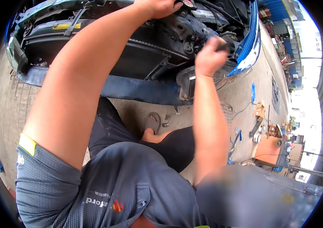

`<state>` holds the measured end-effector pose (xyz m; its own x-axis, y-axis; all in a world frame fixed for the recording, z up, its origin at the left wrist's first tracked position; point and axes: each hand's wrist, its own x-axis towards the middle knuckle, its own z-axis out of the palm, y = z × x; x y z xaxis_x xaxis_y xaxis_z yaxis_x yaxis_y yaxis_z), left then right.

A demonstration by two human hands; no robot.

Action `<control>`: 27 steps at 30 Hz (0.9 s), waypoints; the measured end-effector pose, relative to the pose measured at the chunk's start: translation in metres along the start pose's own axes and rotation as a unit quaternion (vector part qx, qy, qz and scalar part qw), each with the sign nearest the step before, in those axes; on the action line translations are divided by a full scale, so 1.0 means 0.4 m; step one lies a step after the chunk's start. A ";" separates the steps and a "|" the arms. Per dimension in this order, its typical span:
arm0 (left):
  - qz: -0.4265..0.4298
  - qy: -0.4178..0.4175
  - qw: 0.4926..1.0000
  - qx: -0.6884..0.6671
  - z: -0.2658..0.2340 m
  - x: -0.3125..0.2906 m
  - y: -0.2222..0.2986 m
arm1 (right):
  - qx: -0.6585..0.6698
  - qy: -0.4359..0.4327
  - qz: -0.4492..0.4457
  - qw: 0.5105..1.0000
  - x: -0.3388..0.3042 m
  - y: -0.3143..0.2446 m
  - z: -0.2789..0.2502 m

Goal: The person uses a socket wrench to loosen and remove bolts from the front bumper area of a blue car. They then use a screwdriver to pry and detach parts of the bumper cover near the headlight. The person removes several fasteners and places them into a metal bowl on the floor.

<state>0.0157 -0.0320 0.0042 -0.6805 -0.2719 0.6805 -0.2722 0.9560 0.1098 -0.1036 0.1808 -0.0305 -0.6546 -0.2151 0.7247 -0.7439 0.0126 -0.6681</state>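
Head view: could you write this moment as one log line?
left hand: beside round cap | right hand: blurred, near blue fender | grip: unclear for both | dark radiator panel: exposed

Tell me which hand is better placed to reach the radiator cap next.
Probably the left hand: it is beside the radiator cap, while the right hand is lower in view, nearer the blue fender.

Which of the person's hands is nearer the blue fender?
The right hand, blurred, close to the blue fender; the left hand is farther away, at the picture's top edge.
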 end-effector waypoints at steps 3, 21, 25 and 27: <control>-0.001 0.012 1.000 -0.003 0.001 0.004 -0.009 | 0.067 0.082 0.172 0.979 0.000 -0.034 0.013; 0.017 0.050 0.999 -0.010 0.006 -0.004 -0.010 | 0.266 0.093 0.375 0.883 -0.041 -0.089 -0.052; 0.025 0.044 0.999 -0.002 0.019 0.004 -0.005 | 0.333 0.135 0.386 0.850 -0.010 -0.007 -0.084; 0.025 0.043 0.999 0.006 0.009 0.002 -0.011 | 0.317 0.155 0.392 0.849 0.004 -0.015 -0.062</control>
<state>0.0139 -0.0367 0.0015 -0.6332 -0.2128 0.7441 -0.2481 0.9665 0.0653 -0.1036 0.2046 -0.0210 -0.9926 -0.1144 -0.0413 0.0950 -0.5170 -0.8507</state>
